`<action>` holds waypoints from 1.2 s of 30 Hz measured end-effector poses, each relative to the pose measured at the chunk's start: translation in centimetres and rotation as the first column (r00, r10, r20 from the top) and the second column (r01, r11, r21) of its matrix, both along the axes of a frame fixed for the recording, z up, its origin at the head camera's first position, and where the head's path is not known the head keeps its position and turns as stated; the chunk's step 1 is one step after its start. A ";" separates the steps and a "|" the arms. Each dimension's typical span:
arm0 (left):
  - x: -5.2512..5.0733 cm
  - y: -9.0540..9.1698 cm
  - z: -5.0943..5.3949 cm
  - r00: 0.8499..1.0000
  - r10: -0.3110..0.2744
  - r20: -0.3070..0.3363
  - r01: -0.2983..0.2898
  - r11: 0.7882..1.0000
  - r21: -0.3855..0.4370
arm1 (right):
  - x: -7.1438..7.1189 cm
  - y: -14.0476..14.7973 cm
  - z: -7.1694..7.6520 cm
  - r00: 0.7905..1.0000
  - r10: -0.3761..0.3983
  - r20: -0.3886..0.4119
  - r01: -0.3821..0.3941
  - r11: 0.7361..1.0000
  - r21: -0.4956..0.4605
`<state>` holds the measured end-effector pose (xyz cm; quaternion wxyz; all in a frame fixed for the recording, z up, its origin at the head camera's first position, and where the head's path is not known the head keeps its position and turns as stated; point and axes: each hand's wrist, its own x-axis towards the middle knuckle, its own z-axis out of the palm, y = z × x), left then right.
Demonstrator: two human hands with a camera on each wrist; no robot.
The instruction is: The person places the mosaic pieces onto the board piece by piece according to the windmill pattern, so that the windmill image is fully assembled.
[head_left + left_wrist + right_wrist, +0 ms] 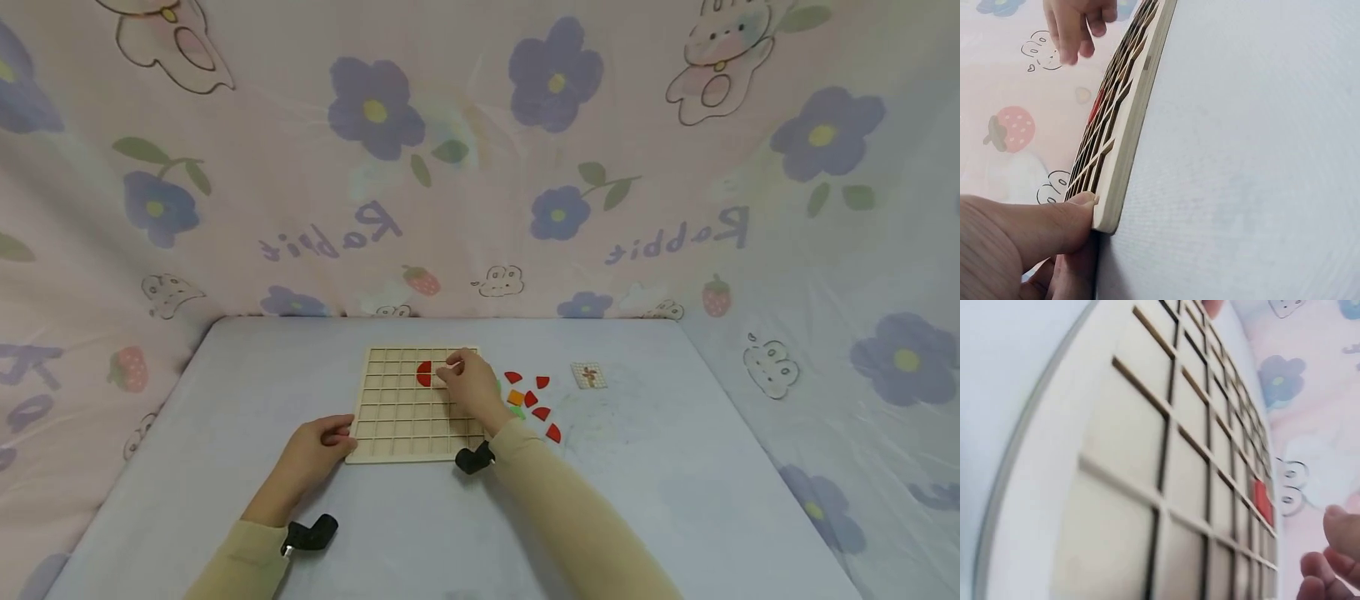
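Note:
A wooden grid board lies on the table. The left hand grips its near left corner, and in the left wrist view the thumb of that hand presses on the board's rim. Over the right part of the grid hovers the right hand, fingers loosely bent, with no piece visible between them; the right wrist view shows its fingertips beside the board. Red pieces forming a left half-disc sit in upper middle cells, seen also as red in the right wrist view.
Right of the board lie several loose red quarter pieces, an orange square and green pieces, partly behind the right hand. Farther right is a small card with a grid picture. Patterned fabric stands behind the table.

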<state>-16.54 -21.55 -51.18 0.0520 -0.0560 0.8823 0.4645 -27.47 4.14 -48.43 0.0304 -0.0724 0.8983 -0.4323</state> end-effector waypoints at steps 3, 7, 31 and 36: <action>0.0 -0.4 -0.1 1.000 -0.002 0.004 0.002 1.000 -0.014 | 0.5 1.3 0.8 1.000 0.009 0.000 -0.009 1.000 0.006; 0.2 -0.7 -0.2 1.000 -0.001 0.011 0.002 1.000 -0.028 | 1.1 3.1 1.5 0.999 0.037 -0.013 -0.037 0.999 0.016; -0.1 -0.2 0.0 1.000 -0.022 0.009 0.022 1.000 0.010 | 4.4 14.3 0.3 0.998 -0.050 0.028 0.047 0.995 0.093; -0.2 -0.3 -0.3 1.000 -0.027 0.006 0.027 1.000 0.007 | 4.8 16.1 -0.4 0.996 -0.066 0.052 0.060 0.992 0.113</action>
